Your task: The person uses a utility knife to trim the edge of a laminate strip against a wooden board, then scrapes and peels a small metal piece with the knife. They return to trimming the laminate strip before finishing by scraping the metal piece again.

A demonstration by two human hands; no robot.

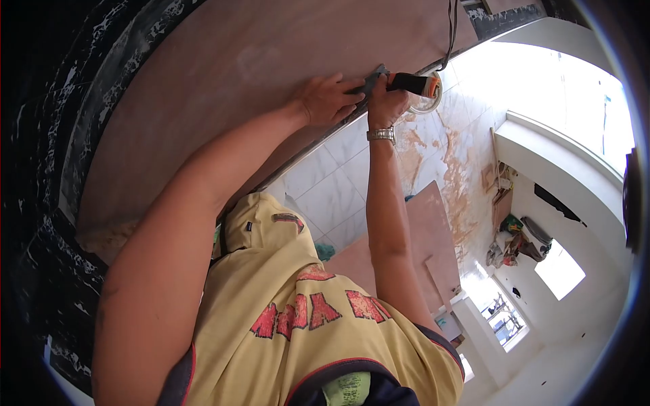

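Note:
My right hand [388, 105], with a metal watch on its wrist, is closed around a black and orange power tool [412, 84]. The tool's grey head lies at the edge of a large reddish-brown board [223, 74]. Just left of it, my left hand [328, 100] rests on the board with its fingers stretched out and apart, the fingertips at the tool's grey front part. What exactly the fingertips touch is too small to tell.
A round light container [430, 101] stands behind the tool. Dark cables [450, 34] hang over the board's far edge. Below are marble-look floor tiles [338, 183] with brown smears, and another reddish-brown board [433, 237]. Assorted items [508, 247] lie by the white wall.

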